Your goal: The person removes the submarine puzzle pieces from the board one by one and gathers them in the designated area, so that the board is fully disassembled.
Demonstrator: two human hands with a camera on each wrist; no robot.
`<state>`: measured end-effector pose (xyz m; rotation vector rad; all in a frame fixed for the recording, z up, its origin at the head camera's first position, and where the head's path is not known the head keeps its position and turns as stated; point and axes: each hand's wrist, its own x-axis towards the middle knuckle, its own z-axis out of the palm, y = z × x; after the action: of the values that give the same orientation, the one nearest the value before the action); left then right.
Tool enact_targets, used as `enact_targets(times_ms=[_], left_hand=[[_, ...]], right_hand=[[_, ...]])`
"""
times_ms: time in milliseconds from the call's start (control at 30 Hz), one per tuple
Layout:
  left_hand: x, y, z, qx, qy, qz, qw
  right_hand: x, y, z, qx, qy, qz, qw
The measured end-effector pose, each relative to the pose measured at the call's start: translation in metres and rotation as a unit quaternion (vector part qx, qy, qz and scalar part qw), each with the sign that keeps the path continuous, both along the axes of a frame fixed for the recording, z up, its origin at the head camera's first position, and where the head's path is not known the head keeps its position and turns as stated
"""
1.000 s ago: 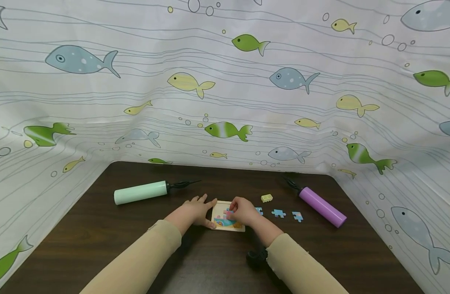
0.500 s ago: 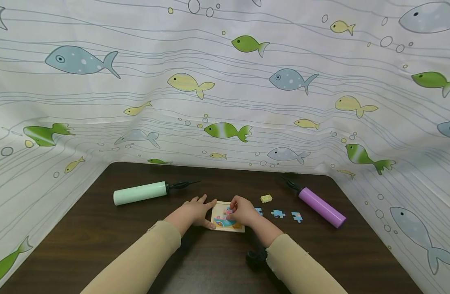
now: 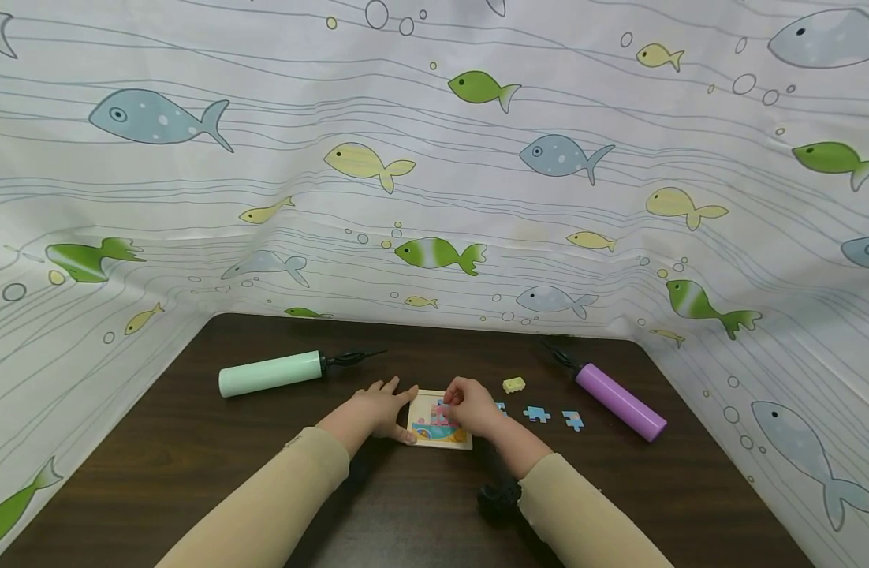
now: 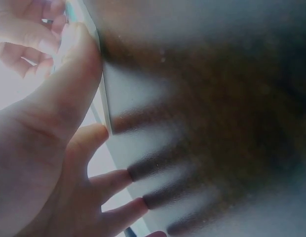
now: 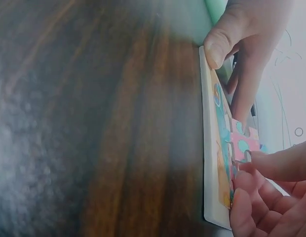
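A small wooden jigsaw board [image 3: 422, 404] lies mid-table, its lower part filled with a blue and orange picture. My left hand [image 3: 381, 408] rests at the board's left side, fingers spread, the thumb touching its near left corner. Over the right part of the board, my right hand [image 3: 473, 409] pinches a pink puzzle piece [image 5: 245, 144] between thumb and finger. That piece stands slightly proud of the board in the right wrist view. The right fingers hide the board's upper right part. In the left wrist view, the left thumb [image 4: 84, 64] presses along the board's edge.
Right of the board lie loose blue puzzle pieces [image 3: 537, 414], one partly behind the right hand. A yellow toy brick [image 3: 514, 384] sits behind them. A mint-green hand pump [image 3: 271, 374] lies back left, a purple one [image 3: 621, 401] to the right. A fish-print curtain [image 3: 434, 173] encloses the table.
The pink piece in my right fingers has turned slightly and come down flatter against the board. My left hand has stayed still.
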<state>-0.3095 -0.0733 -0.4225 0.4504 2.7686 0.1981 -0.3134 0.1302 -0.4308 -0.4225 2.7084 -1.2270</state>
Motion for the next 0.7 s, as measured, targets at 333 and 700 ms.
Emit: enact_targets(times_ms=[333, 700], left_hand=[[-0.001, -0.001, 0.000, -0.002, -0.001, 0.003, 1.0000], [0.002, 0.001, 0.002, -0.003, -0.002, 0.003, 1.0000]], right_hand=[[0.000, 0.004, 0.000, -0.077, -0.033, -0.019, 0.9963], [0.015, 0.050, 0.020, -0.103, -0.021, -0.040, 0.9936]])
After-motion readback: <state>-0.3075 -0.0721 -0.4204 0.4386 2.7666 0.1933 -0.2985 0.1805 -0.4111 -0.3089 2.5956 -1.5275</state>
